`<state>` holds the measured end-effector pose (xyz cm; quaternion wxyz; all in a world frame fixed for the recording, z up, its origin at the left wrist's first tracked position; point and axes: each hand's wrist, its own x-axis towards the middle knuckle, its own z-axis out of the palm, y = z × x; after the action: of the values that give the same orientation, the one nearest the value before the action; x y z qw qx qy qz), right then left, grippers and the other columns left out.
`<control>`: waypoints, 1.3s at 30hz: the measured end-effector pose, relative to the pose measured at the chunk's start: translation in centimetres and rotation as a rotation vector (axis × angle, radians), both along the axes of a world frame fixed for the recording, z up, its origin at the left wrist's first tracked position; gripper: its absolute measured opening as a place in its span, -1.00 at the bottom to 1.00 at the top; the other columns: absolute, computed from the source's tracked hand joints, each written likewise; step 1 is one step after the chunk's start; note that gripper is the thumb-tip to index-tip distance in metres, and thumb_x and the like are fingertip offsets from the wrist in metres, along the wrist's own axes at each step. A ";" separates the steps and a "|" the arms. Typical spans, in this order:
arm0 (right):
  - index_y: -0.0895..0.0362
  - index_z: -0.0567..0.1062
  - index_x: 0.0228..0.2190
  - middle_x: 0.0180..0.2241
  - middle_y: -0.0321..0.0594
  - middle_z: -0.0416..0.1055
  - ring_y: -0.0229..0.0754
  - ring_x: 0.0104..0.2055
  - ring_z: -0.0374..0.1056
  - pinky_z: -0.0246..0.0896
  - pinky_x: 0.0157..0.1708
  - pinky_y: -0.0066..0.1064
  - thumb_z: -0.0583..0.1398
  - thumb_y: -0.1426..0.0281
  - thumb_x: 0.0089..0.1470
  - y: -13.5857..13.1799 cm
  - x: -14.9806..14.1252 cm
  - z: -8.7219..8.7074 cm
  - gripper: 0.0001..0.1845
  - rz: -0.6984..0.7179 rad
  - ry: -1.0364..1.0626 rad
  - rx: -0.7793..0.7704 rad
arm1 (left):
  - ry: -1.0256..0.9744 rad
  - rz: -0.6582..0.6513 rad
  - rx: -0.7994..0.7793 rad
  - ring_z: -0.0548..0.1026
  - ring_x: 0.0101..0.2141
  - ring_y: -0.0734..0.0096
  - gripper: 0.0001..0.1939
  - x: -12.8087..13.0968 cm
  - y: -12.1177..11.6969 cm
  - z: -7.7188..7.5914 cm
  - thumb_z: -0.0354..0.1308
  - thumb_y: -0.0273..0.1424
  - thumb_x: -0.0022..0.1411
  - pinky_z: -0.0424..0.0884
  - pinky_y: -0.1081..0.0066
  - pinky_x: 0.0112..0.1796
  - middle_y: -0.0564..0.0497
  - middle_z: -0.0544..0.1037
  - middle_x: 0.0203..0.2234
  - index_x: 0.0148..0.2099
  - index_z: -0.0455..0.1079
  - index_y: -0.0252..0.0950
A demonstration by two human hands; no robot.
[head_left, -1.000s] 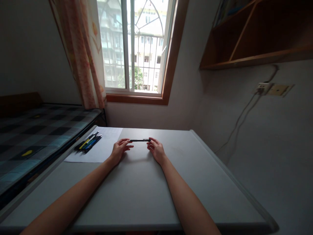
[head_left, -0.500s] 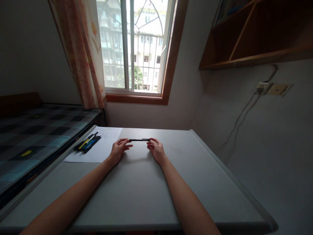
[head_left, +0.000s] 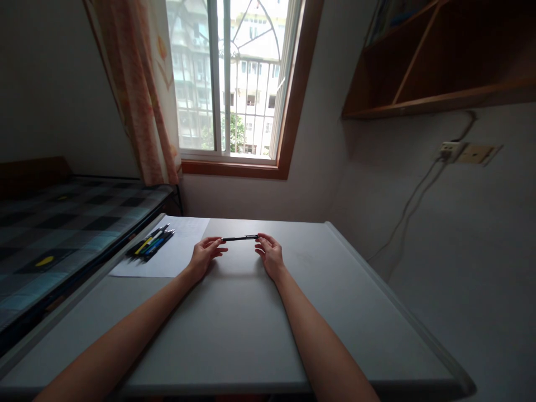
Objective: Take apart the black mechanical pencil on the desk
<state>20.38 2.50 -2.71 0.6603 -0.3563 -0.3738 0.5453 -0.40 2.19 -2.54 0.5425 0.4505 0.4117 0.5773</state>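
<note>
A slim black pen [head_left: 240, 239] is held crosswise above the table, one end in each hand. My left hand [head_left: 205, 256] pinches its left end between thumb and fingertips, the other fingers loosely curled. At the clip end, my right hand [head_left: 270, 254] grips the pen with thumb and forefinger, and that end sits slightly higher. Left of my left hand, several pens [head_left: 151, 244], mostly dark with yellow and blue ones among them, lie bunched on a white sheet of paper [head_left: 188, 226].
The pale table [head_left: 234, 335] has a raised rim along its sides. A bed with a checked mattress [head_left: 84, 218] stands to the left. Beyond the table are a curtain [head_left: 146, 111] and a barred window [head_left: 251, 111]. A wooden shelf [head_left: 439, 97] and a wall socket [head_left: 450, 149] with a cord are at right.
The pen's right end has risen a little, so the pen tilts slightly. Both hands have shifted slightly to the right and still hold it.
</note>
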 end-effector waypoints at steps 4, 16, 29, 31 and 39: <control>0.14 0.47 -0.40 -0.44 -0.24 0.39 -0.35 -0.50 0.29 0.22 -0.50 -0.48 0.27 0.31 -0.26 0.2 0.0 -0.1 -0.73 -0.018 0.007 -0.031 | -0.019 0.013 -0.011 0.53 -0.39 0.28 -0.61 0.0 0.1 -0.1 0.25 -0.29 -0.07 0.38 0.47 -0.46 -0.12 0.53 -0.34 -0.18 0.30 -0.34; 0.15 0.45 -0.40 -0.53 -0.27 0.37 -0.36 -0.53 0.27 0.19 -0.51 -0.50 0.28 0.28 -0.25 0.6 0.1 -0.6 -0.71 -0.030 0.007 -0.054 | 0.003 0.036 0.003 0.50 -0.50 0.42 -0.65 0.0 0.2 -0.3 0.26 -0.25 -0.11 0.35 0.47 -0.47 -0.04 0.51 -0.43 -0.32 0.32 -0.36; 0.16 0.36 -0.51 -0.57 -0.28 0.36 -0.33 -0.55 0.26 0.19 -0.52 -0.48 0.29 0.17 -0.28 0.6 -0.1 -0.6 -0.65 -0.021 0.011 -0.073 | 0.014 0.021 0.004 0.45 -0.56 0.47 -0.64 0.1 0.3 -0.2 0.24 -0.17 -0.12 0.34 0.46 -0.48 0.01 0.46 -0.55 -0.41 0.29 -0.37; 0.16 0.35 -0.53 -0.58 -0.28 0.36 -0.34 -0.55 0.26 0.18 -0.53 -0.48 0.28 0.17 -0.27 0.5 -0.1 -0.6 -0.66 -0.018 0.012 -0.068 | 0.014 0.016 0.003 0.45 -0.56 0.47 -0.64 0.1 0.3 -0.2 0.24 -0.17 -0.11 0.34 0.47 -0.47 0.02 0.46 -0.57 -0.42 0.29 -0.37; 0.17 0.31 -0.65 -0.65 -0.29 0.34 -0.38 -0.65 0.19 0.12 -0.60 -0.50 0.23 0.13 -0.23 0.5 -0.5 -0.4 -0.64 0.003 -0.095 -0.012 | -0.004 0.042 -0.029 0.43 -0.60 0.48 -0.60 0.2 0.2 0.0 0.23 -0.11 -0.14 0.35 0.45 -0.48 0.05 0.43 -0.63 -0.45 0.27 -0.36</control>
<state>19.91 2.96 -3.13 0.6389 -0.3852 -0.4017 0.5311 -0.19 2.43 -2.59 0.5375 0.4326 0.4285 0.5834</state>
